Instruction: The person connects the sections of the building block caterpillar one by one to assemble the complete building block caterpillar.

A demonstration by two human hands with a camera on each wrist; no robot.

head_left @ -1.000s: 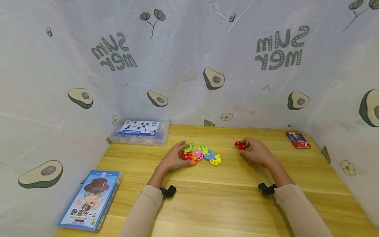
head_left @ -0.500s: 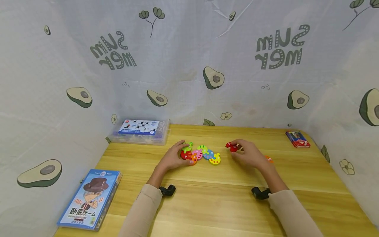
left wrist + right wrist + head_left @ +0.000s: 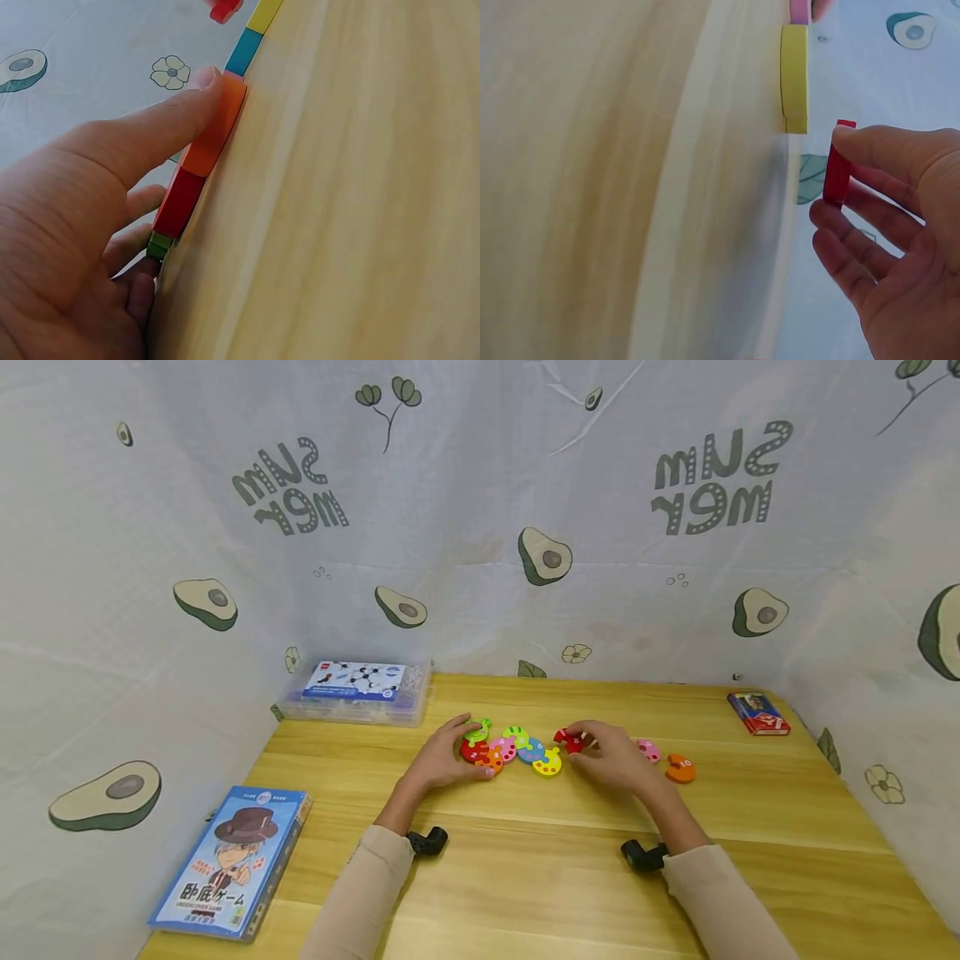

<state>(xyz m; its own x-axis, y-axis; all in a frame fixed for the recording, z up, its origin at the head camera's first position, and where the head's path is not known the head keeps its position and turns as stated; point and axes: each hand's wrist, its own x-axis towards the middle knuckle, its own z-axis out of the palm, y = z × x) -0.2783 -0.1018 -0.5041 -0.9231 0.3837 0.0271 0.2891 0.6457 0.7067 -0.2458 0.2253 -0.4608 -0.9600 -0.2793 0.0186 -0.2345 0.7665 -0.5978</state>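
Observation:
A chain of joined round puzzle pieces lies on the table: green head, red, orange (image 3: 489, 761), pink, green, blue (image 3: 531, 751) and yellow (image 3: 547, 763). My left hand (image 3: 441, 759) grips its left end, fingers around the green head (image 3: 477, 732) and thumb against the orange piece (image 3: 217, 135). Just right of the yellow piece, my right hand (image 3: 617, 758) pinches a loose red piece (image 3: 568, 741) between thumb and fingers. In the right wrist view this red piece (image 3: 838, 169) is held above the table, apart from the yellow piece (image 3: 795, 75).
A loose pink piece (image 3: 648, 751) and an orange piece (image 3: 681, 768) lie right of my right hand. A clear plastic case (image 3: 408, 707) stands back left, a blue game box (image 3: 228, 864) front left, and a small card box (image 3: 758, 713) back right.
My right hand has moved left with the red piece, closer to the yellow one. The loose pink and orange pieces have come into view behind it. My left hand stays at the chain.

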